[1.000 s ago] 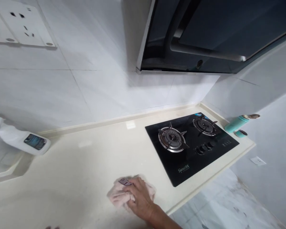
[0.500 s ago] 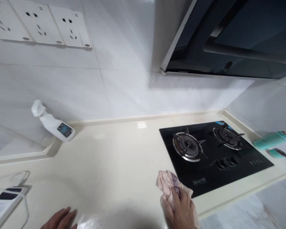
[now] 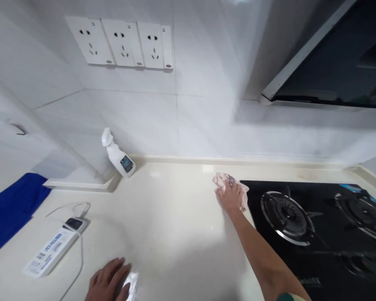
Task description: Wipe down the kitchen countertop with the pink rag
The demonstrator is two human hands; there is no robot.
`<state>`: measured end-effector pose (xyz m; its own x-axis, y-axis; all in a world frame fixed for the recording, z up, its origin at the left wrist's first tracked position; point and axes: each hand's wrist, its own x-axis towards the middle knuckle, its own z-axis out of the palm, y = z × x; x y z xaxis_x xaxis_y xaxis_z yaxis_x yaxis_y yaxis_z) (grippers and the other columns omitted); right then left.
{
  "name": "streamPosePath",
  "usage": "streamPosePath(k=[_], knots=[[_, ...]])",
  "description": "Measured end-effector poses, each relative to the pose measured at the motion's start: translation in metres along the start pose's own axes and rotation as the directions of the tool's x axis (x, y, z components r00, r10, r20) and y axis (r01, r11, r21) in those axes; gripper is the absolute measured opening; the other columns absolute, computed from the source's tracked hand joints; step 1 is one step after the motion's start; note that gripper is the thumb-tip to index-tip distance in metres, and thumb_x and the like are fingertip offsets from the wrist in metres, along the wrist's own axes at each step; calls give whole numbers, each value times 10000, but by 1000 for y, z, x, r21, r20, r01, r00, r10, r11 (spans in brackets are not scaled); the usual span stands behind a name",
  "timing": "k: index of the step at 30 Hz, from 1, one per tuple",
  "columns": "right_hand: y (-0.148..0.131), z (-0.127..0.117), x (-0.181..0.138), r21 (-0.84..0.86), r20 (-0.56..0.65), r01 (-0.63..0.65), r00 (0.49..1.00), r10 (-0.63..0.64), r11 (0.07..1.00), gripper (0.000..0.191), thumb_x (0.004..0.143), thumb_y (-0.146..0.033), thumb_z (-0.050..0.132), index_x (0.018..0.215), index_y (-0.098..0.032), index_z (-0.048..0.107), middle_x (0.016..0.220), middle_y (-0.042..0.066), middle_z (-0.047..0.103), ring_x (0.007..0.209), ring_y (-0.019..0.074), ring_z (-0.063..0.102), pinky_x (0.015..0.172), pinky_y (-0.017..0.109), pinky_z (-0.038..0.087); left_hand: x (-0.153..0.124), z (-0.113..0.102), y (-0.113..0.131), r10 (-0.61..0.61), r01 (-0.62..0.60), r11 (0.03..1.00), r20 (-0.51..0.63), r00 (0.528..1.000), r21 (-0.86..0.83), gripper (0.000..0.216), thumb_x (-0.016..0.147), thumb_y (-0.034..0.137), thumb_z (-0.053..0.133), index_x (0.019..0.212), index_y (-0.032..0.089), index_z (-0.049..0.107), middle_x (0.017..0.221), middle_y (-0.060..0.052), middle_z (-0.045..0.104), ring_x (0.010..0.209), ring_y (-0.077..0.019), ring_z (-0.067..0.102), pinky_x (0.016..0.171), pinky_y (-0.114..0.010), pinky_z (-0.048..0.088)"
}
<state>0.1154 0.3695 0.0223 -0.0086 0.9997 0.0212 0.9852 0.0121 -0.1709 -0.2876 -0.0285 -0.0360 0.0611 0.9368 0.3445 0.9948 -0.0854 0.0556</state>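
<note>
Crumpled pale pink cloth (image 3: 244,194) getting pinned down

It's sitting on the glossy cream countertop (image 3: 169,213), right by the black glass gas hob (image 3: 319,236). The right hand (image 3: 232,197) is gripping it loosely, fingers half curled; the left hand (image 3: 107,281) is hanging open, looking empty, beside a thin white cable (image 3: 82,257).

Free counter (image 3: 175,205), bottle (image 3: 117,156) to cloth (image 3: 220,179); stove (image 3: 324,228) beyond
</note>
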Motion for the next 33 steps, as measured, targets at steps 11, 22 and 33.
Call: streamPosePath(k=[11,22,33], knots=[[-107,28,-145,268,118,567,783,-611,779,581,1024,-518,615,1572,-331,571,1789,142,282,1667,426,154,1317,636,130,21,-18,22,-39,39,999,4,999,-36,365,1000,464,608,1319,303,688,1292,-76,732,1203,-282,655,977,-442,535],[105,62,-286,7,-120,756,651,-750,655,784,902,-520,726,1634,-397,474,1705,104,458,1532,431,463,1233,639,337,87,21,53,36,-36,999,28,999,-26,477,1057,446,534,1510,311,594,1619,-104,570,1499,-313,492,1147,-468,420],[46,20,-117,-106,35,78,997,-75,991,695,1047,-558,410,1632,-192,493,1738,182,376,1632,401,265,1293,650,184,89,15,55,18,-17,999,35,999,-39,445,1039,412,563,1463,294,627,1603,-102,589,1471,-308,535,1122,-479,460]])
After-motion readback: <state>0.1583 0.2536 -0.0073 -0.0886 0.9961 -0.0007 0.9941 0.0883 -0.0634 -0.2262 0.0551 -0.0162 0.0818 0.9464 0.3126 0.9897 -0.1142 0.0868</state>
